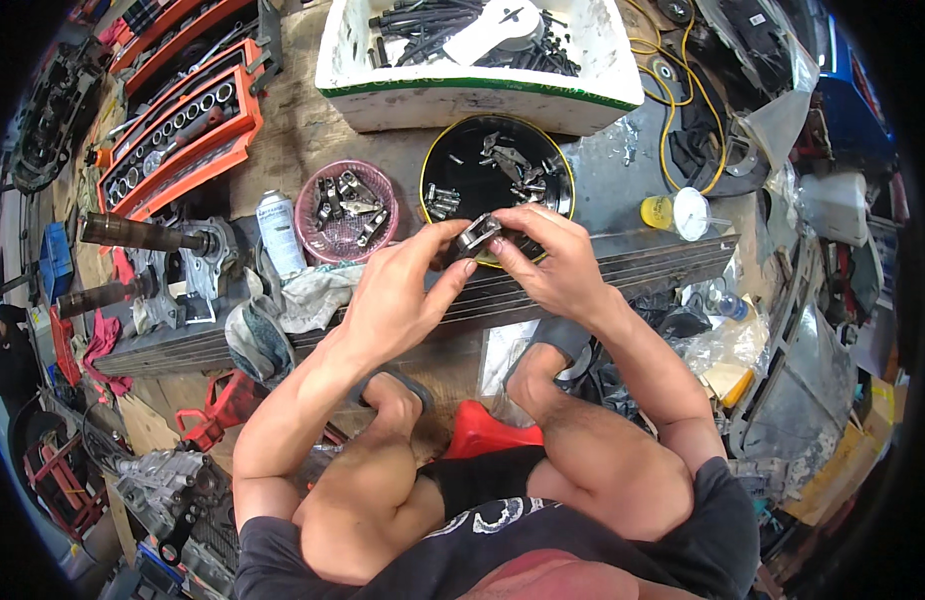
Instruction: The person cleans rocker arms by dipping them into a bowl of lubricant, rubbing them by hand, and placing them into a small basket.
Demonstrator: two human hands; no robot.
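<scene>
Over the near edge of a round black tray with a yellow rim (pixel 482 132), I hold a small shiny metal rocker arm (pixel 477 236). My left hand (pixel 394 288) grips its left side with the fingers bent round it. The thumb and fingertips of my right hand (pixel 559 262) pinch it from the other side. Inside the tray lie more metal rocker parts (pixel 510 160) and a cluster of small shiny cylindrical pieces (pixel 442 200). A pink mesh basket (pixel 304 225) to the left holds several similar rocker arms (pixel 354 195).
Beyond the tray stands a white foam box (pixel 472 100) of dark bolts. A spray can (pixel 279 235), grey rags (pixel 317 297) and metal assemblies with shafts (pixel 147 235) are at the left, below an orange socket tray (pixel 187 130). On the right are a drink cup (pixel 690 214) and yellow cord (pixel 672 150).
</scene>
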